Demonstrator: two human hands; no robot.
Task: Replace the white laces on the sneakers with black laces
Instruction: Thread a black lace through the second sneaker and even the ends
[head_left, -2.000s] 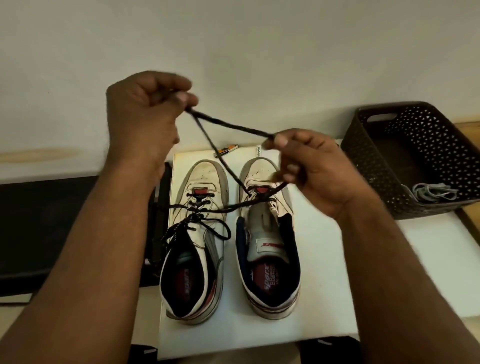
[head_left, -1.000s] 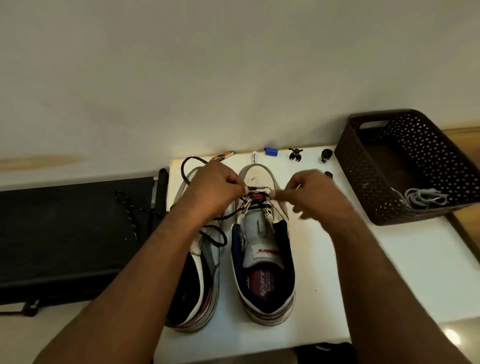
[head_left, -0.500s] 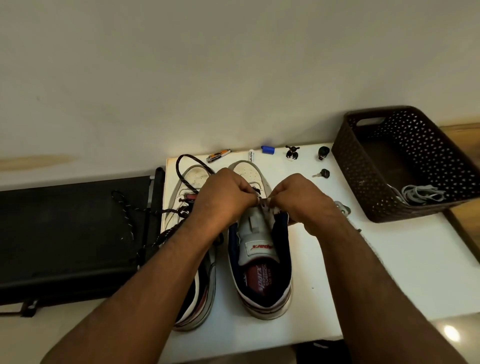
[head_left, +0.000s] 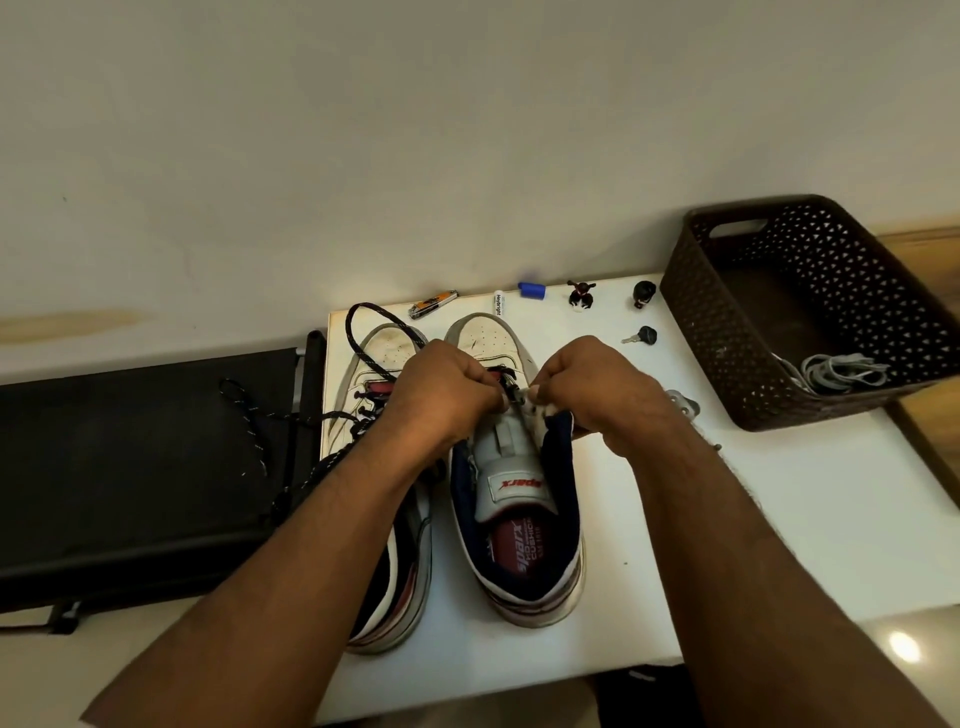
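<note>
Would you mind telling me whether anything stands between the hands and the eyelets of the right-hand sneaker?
Nothing visible does: the left hand and right hand are already at the right-hand sneaker near its eyelets, pinching the black lace between them.

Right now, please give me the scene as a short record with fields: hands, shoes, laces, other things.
left hand: curled at right sneaker's eyelets
right hand: curled there, pinching
left sneaker: partly laced with black lace
basket: holds white laces
table: key, small items at back
</note>
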